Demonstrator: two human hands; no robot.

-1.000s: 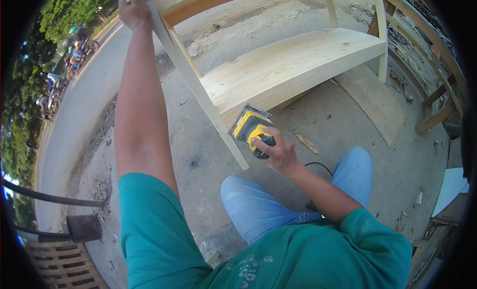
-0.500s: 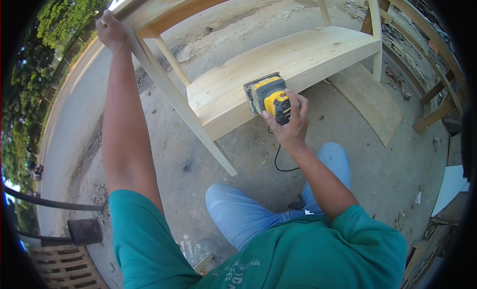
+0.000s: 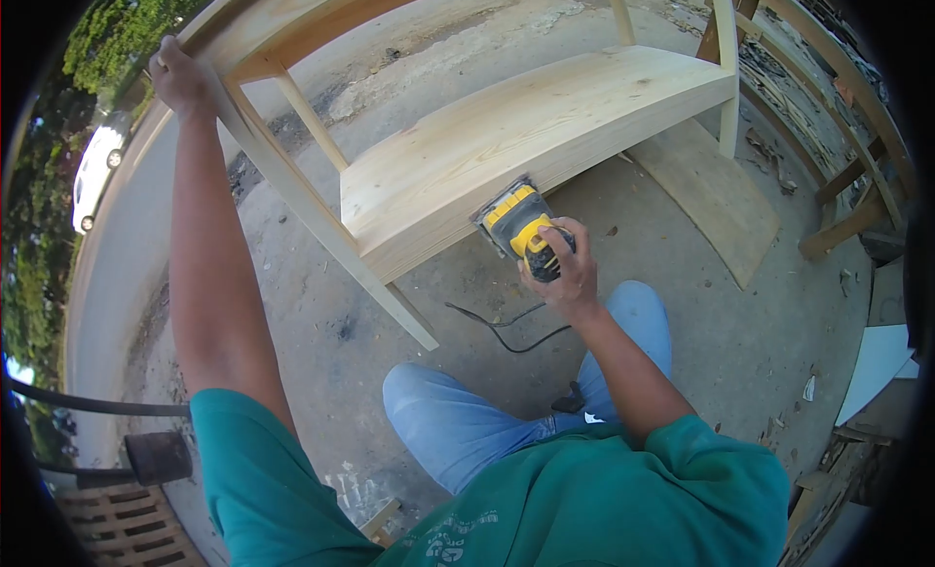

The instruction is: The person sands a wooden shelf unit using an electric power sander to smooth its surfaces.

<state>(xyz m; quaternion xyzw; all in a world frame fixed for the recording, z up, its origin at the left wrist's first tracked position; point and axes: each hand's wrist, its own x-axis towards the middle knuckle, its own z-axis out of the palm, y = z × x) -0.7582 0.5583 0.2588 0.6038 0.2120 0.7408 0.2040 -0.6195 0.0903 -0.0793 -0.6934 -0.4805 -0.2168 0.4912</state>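
Concrete floor (image 3: 740, 343): spreading under everything; its outer reaches are darkening into the rounded picture border.

White vehicle (image 3: 95, 177): standing out on the roadway at far left, its details blurring near the border.

Wooden stand (image 3: 321, 29), pale timber: standing ahead of the person, its top running out of view at the upper edge.

Lower shelf (image 3: 506, 129): spanning between the stand's legs, its front edge facing the person.

Thin board (image 3: 716, 202): lying flat on the floor, its far end passing out of sight beneath the shelf.

Left grip (image 3: 183, 80): closing around the stand's upper near corner, well apart from the sander; the undersides of its fingers are hiding behind the timber.

Right grip (image 3: 570, 275): curling around the rounded body of the sander, thumb and fingers on opposite sides; the palm is hidden.

Sander (image 3: 516, 219), yellow and black: sitting inside the right grip, its pad reaching beyond the fingertips to the shelf's front edge. Whether the pad is lying fully flat there cannot be told.

Black cord (image 3: 518, 352): looping on the floor below the right grip; its join to the sander is not showing.
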